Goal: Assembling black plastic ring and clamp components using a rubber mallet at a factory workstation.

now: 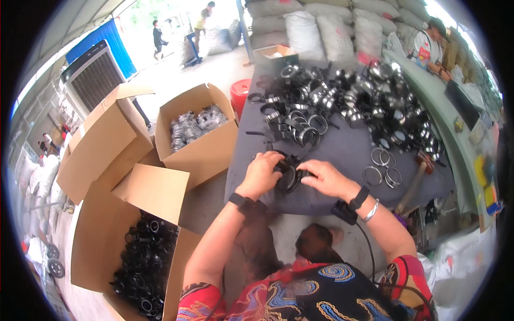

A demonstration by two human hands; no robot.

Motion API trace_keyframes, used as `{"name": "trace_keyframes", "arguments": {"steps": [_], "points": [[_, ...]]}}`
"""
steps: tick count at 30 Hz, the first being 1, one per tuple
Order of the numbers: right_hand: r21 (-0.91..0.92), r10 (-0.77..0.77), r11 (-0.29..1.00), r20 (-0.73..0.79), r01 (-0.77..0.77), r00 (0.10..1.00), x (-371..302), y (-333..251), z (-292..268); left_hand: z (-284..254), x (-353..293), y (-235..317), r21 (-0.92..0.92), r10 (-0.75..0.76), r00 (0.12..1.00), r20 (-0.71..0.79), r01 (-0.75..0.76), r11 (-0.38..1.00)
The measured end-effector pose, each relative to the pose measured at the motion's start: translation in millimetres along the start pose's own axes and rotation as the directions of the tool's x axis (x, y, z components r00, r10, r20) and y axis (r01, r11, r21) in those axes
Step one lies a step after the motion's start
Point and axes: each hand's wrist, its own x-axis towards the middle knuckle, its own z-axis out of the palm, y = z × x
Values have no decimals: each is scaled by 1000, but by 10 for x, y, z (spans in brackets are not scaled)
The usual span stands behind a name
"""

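At the near edge of the dark-covered table (342, 152), both my hands are on a black ring-shaped part (289, 180). My left hand (262, 174) grips its left side, with fingers curled over the top. From the other side, my right hand (327, 179) holds it between thumb and fingers, the fingertips partly hidden. Beyond them lies a big heap of black ring-shaped parts with shiny metal bands (308, 96). Several loose metal rings (373, 175) rest to the right of my right hand, beside a wooden-handled hammer (411, 187).
Left of the table stand an open carton of bagged parts (209, 152) and another holding black rings (91, 241). A red stool (241, 88) is by the table's far left. Stacked sacks (334, 35) line the back. A person (428, 45) works at the far right.
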Motion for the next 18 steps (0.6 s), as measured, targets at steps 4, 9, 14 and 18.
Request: {"name": "trace_keyframes", "arguments": {"steps": [4, 9, 14, 18], "points": [[140, 104, 986, -97, -89, 990, -37, 99, -186, -37, 33, 21, -139, 26, 1000, -18, -28, 990], [289, 334, 918, -197, -272, 922, -198, 279, -430, 15, -69, -39, -207, -58, 998, 0, 57, 977], [315, 586, 805, -556, -503, 589, -179, 692, -589, 36, -185, -9, -227, -178, 974, -141, 143, 963], [-1, 396, 851, -656, -526, 642, -44, 1151, -617, 64, -255, -78, -224, -203, 950, -238, 150, 963]]}}
